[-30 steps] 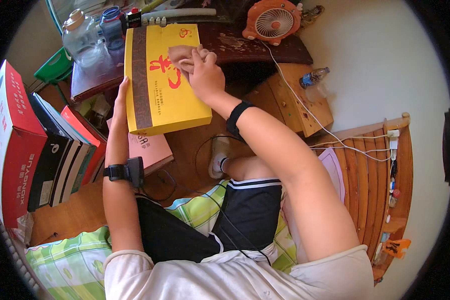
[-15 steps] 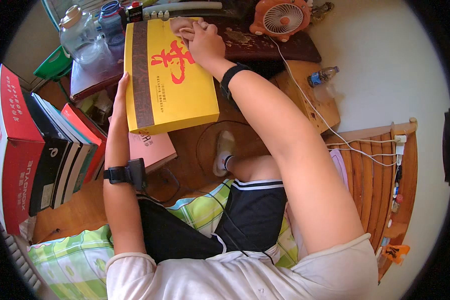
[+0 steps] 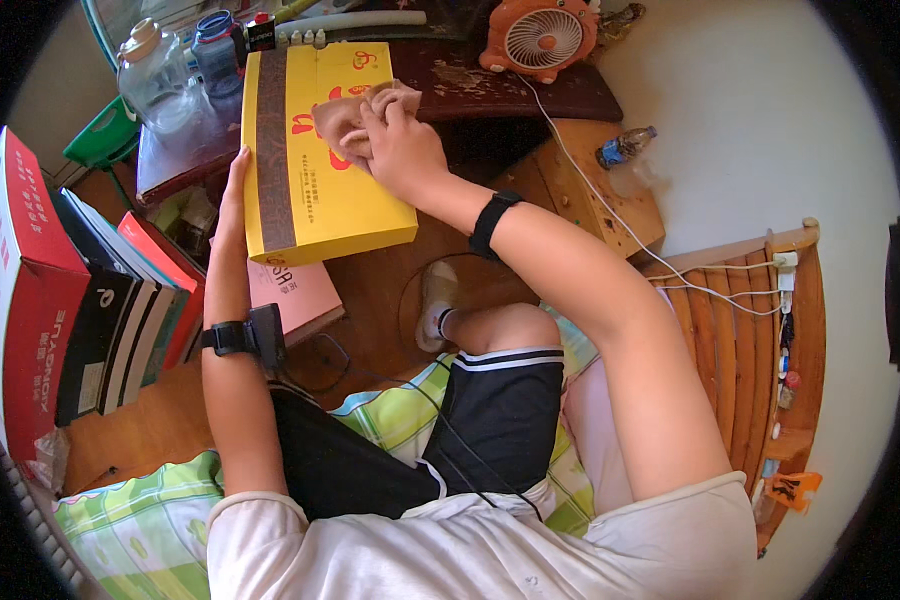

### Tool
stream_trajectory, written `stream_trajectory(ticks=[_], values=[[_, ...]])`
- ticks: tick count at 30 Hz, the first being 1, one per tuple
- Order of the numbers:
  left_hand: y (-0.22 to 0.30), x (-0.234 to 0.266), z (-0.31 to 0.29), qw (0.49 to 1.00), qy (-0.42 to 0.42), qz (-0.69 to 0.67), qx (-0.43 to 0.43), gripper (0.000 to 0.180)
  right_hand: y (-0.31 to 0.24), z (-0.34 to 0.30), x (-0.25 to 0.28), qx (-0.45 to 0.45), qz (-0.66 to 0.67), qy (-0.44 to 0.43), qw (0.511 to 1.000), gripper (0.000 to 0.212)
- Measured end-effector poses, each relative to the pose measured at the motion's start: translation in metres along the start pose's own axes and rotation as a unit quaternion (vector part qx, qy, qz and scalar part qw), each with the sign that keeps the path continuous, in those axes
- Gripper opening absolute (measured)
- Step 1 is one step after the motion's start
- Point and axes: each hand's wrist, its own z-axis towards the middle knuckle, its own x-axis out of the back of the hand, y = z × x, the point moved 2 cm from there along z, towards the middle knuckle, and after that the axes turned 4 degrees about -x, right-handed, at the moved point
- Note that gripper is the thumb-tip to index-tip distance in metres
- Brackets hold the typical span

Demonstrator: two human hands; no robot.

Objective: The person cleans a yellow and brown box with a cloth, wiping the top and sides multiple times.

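A large yellow gift box [image 3: 308, 180] with red lettering and a dark patterned band is held up in front of me, tilted toward me. My left hand [image 3: 234, 190] grips its left side; the thumb shows along the edge and the other fingers are hidden behind the box. In my right hand [image 3: 404, 152] is a crumpled brown cloth [image 3: 338, 122], bunched under closed fingers and pressed on the box's upper face, where it covers part of the red lettering.
Behind the box, a dark table bears a glass jar [image 3: 155, 75], a blue-lidded jar [image 3: 217, 55] and an orange fan [image 3: 545, 40]. A plastic bottle [image 3: 625, 147] stands on a wooden surface at right. Boxes and books [image 3: 120, 310] stand at left; a pink box [image 3: 295, 300] lies below.
My right hand has moved the cloth from the box's far upper edge down toward me over the red lettering. The left hand keeps its grip on the box.
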Motion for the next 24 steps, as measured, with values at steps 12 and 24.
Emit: stream_trajectory(ticks=[12, 24], values=[[0.001, -0.013, -0.010, 1.000, 0.024, 0.006, 0.011, 0.064, 0.003, 0.047, -0.020, 0.016, -0.027, 0.028, 0.999, 0.051], [-0.002, -0.002, 0.003, 0.999, 0.019, -0.035, -0.015, 0.058, 0.014, 0.118, -0.045, -0.027, -0.007, -0.019, 0.999, 0.053]])
